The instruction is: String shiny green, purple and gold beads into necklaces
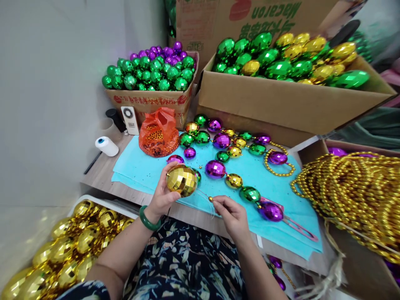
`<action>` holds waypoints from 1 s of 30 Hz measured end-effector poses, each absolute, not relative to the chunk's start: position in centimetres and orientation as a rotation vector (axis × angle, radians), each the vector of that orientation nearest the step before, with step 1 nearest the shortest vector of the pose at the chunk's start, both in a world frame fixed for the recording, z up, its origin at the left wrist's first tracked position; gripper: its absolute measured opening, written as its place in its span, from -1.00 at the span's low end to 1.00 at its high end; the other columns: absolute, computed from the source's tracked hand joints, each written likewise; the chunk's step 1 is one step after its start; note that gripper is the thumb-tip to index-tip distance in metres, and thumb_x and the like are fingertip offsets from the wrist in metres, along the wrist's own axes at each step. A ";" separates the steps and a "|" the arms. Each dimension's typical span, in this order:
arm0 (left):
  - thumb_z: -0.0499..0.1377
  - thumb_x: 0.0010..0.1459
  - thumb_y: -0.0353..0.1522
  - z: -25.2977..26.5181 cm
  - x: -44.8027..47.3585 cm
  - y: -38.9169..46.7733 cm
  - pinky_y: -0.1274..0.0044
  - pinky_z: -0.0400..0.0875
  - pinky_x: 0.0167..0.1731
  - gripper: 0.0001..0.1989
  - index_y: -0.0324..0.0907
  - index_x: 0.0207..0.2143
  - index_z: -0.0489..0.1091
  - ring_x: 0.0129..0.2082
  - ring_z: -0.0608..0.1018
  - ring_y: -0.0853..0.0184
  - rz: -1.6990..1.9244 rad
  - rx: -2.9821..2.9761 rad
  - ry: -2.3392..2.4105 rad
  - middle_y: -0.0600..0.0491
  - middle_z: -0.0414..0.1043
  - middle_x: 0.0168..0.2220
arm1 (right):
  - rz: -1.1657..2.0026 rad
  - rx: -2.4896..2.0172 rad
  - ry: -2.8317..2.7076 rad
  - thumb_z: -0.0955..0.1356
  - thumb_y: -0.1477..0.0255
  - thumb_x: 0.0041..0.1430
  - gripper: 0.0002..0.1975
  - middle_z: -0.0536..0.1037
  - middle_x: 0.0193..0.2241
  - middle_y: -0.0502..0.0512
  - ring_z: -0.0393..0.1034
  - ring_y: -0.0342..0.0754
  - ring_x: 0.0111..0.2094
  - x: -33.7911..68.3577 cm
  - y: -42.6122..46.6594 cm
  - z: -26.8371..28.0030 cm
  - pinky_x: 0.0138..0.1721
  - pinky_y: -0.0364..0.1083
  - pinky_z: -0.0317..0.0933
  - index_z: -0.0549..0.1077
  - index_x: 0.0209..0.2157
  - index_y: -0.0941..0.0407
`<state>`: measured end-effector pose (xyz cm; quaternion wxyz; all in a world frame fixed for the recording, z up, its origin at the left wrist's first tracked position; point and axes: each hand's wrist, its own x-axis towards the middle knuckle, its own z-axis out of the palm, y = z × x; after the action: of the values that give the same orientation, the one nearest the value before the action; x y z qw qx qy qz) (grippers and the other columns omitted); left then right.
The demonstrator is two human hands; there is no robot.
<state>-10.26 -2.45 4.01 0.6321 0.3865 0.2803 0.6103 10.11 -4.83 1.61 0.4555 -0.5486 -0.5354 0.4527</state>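
Left hand curls round large gold bead above blue cloth, apparently steadying it; right hand pinches small gold bead on clear thread, seemingly for control.

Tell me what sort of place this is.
Likely a small bead-craft workshop: a cardboard box heaped with large green and gold beads, a white spool of what looks like thread, and a mass of gold bead strings at the right.
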 end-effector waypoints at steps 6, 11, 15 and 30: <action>0.37 -0.16 -0.21 4.4 -10.8 -2.3 0.25 0.33 0.03 -0.25 -0.01 0.11 0.20 0.06 0.39 0.07 1.298 0.940 0.587 -0.06 0.28 0.08 | 1.131 -1.319 -1.381 0.38 0.26 0.03 -0.79 0.47 -0.61 0.05 0.28 -0.11 -0.58 10.8 -4.6 1.3 -0.51 -0.12 0.21 0.54 -0.50 0.11; 0.39 -0.18 -0.31 4.9 -11.4 -2.4 0.24 0.27 0.10 -0.24 0.02 0.11 0.23 0.16 0.29 0.02 1.227 1.133 0.518 -0.06 0.13 0.22 | 1.162 -1.318 -1.350 0.39 0.26 0.01 -0.79 0.49 -0.58 0.06 0.28 -0.11 -0.58 11.3 -4.4 1.1 -0.52 -0.13 0.22 0.52 -0.51 0.12; 0.41 -0.19 -0.19 5.1 -11.2 -2.2 0.24 0.29 0.08 -0.21 -0.02 0.12 0.23 0.14 0.31 0.01 1.182 1.066 0.499 -0.09 0.16 0.19 | 1.209 -1.314 -1.314 0.39 0.24 0.01 -0.77 0.46 -0.60 0.05 0.28 -0.12 -0.58 11.4 -4.3 1.3 -0.53 -0.13 0.21 0.50 -0.52 0.13; 0.30 -0.09 -0.15 3.8 -11.2 -1.2 0.26 0.32 0.03 -0.32 -0.10 0.09 0.23 0.04 0.42 0.08 1.252 0.653 0.672 -0.06 0.37 0.02 | 1.232 -1.345 -1.230 0.40 0.20 -0.01 -0.73 0.36 -0.68 -0.01 0.23 -0.14 -0.60 10.0 -4.8 1.8 -0.55 -0.15 0.14 0.44 -0.55 0.13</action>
<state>-11.16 -1.20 3.84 0.7096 0.2944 0.3026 0.5641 10.03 -4.82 1.79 0.4536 -0.5448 -0.4984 0.4991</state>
